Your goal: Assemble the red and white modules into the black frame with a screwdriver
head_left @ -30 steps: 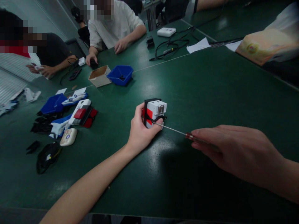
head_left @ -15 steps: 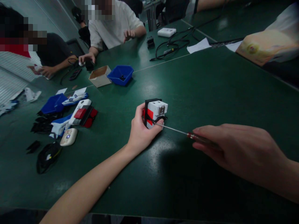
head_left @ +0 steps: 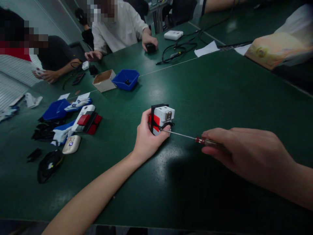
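Observation:
My left hand [head_left: 149, 133] is wrapped round a small white and red block-shaped device [head_left: 163, 113] with a black frame on its left side. The thumb presses against the device's near face, beside a thin black piece across it. A screwdriver [head_left: 201, 141] with a dark reddish, see-through handle is gripped in my right hand [head_left: 251, 156]. Its thin metal shaft points left, and the tip meets the device at the black piece, just by my left thumb. What exactly the tip touches is too small to tell.
A blue bin [head_left: 126, 80] and an open cardboard box [head_left: 104, 81] stand beyond my hands. Left lie gloves [head_left: 61, 132], a pale oval case [head_left: 71, 144] and a coiled black cable [head_left: 50, 166]. Across the green table [head_left: 215, 94] sit two people; more cables [head_left: 176, 54] lie at the back.
My hands, the device and the screwdriver hold almost the same pose; the handle looks slightly turned. Across the table, a person's hand has come down onto a small black object.

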Tool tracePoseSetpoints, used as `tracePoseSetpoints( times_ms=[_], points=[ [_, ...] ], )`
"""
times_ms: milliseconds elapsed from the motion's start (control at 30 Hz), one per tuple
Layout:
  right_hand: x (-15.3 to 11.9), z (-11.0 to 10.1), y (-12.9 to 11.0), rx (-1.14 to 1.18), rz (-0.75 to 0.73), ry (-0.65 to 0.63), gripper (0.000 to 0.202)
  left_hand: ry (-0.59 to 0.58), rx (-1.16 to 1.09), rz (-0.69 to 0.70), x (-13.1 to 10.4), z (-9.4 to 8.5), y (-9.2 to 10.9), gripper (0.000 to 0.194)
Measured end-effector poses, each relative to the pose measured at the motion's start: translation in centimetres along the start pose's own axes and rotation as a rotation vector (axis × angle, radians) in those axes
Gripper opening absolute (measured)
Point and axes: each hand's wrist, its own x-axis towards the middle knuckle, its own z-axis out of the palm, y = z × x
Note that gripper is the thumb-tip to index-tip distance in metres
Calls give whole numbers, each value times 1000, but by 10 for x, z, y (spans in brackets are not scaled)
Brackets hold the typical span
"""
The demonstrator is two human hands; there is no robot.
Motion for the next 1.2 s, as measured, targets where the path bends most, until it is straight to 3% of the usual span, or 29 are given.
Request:
tracePoseSetpoints(
  times_ms=[200, 300, 400, 600, 767, 867, 1000, 1100, 1200],
  points=[
    [-10, 9, -1, 227, -68, -121, 21, 2, 0, -33, 1, 0, 2, 54],
    [-13, 13, -3, 276, -57, -62, 17, 3, -6, -47, 1, 0, 2, 54],
    [-7, 15, 0, 325, 68, -26, 17, -4, -37, -71, 1, 0, 2, 52],
    [8, 31, 19, 587, 315, -180, 24, 6, -63, -117, 2, -2, 3, 49],
    [17, 43, 29, 847, 556, -215, 32, 30, -37, -140, 8, -11, 0, 53],
    [18, 45, 30, 919, 596, -217, 34, 58, 188, -43, 21, -31, -1, 61],
    [19, 43, 29, 925, 559, -248, 32, 13, 804, 117, 54, -81, 13, 71],
    [21, 42, 28, 931, 560, -246, 31, -182, 1315, 42, 86, -122, 25, 68],
    [22, 44, 30, 947, 572, -232, 30, -217, 1544, -110, 115, -155, 23, 69]
  ],
)
